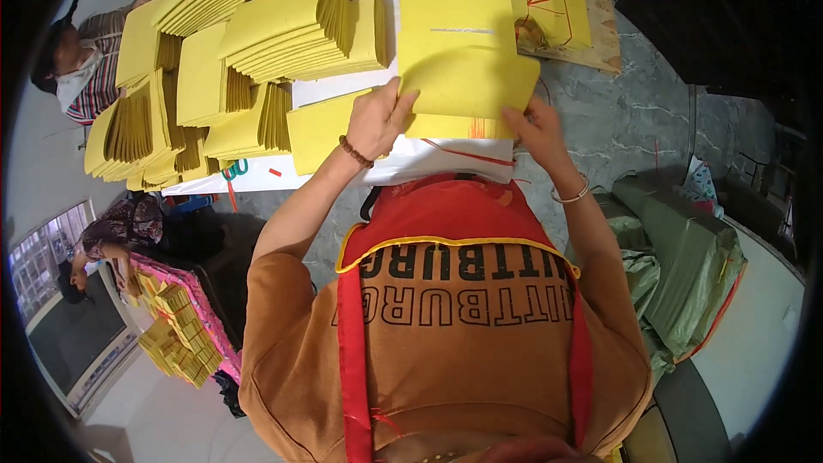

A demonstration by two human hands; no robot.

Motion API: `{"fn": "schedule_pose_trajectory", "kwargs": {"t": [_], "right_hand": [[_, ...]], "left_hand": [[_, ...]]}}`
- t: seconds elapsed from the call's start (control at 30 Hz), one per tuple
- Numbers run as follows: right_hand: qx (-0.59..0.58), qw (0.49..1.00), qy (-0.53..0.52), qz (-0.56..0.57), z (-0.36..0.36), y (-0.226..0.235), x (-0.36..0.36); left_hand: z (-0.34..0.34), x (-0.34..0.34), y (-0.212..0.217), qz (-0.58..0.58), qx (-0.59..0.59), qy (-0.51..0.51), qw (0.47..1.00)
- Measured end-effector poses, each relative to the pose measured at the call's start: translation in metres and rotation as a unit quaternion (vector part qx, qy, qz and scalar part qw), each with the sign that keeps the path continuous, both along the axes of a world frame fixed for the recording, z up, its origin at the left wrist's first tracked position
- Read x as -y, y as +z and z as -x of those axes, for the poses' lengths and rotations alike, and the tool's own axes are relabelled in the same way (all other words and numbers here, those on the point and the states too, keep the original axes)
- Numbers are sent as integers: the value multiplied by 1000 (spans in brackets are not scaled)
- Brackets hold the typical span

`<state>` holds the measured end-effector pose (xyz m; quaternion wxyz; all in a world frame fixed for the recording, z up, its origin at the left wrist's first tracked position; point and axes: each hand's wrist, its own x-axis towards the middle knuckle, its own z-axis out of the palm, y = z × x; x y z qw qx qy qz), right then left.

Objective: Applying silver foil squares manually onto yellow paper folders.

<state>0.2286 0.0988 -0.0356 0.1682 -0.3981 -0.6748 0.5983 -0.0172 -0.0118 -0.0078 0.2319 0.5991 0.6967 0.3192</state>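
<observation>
At the near edge of the white-covered counter (407,167), head view: two bare hands at work on one yellow sheet (471,81). Sheet lies slightly askew over a column of similar yellow pieces running away from the person; red marks (477,127) show on the piece just below its near edge. Left hand (381,116) grasps the sheet at its left edge, thumb and fingers close together; dark beaded bracelet (354,153) on that wrist. Right hand (538,130) grips the near right corner, fingers bent; pale bangle (572,192) on the wrist.

Left of the hands, a flat yellow piece (321,129) partly under the left forearm, then many fanned yellow stacks (283,30) piled together. Green-handled scissors (233,170) near the counter's edge, small red scrap (274,172) just beside. Far right: yellow bundles (561,0) tied with red string, wooden board (607,30) beneath.

Person wears red apron (454,210) over brown top. Green wrapped bales (686,257) to the right. Two co-workers at left: one in stripes (94,69), another in a patterned top (133,227) near a pink cover (197,309) bearing small yellow bundles.
</observation>
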Motion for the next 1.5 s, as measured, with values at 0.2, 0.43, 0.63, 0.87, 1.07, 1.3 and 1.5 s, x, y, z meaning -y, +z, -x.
{"fn": "schedule_pose_trajectory", "kwargs": {"t": [0.2,0.43,0.63,0.87,1.07,1.3,1.5], "right_hand": [[-85,981,-167,-39,28,-4,2],[33,982,-150,-111,36,-9,-3],[10,974,-181,-137,40,-18,-5],[50,979,-163,-114,41,-12,-9],[62,980,-145,-118,41,-7,-9],[184,805,11,-564,32,1,24],[186,836,96,-508,21,-17,38]], "left_hand": [[13,-23,-25,103,116,107,982],[14,-27,-43,104,208,139,963],[6,-31,-21,80,339,163,923],[-11,-34,20,-44,-207,52,976],[-27,-49,-32,-89,-318,-105,938],[-28,-49,-34,-58,-331,-113,935],[-18,-51,-35,-82,-321,-148,932]]}}
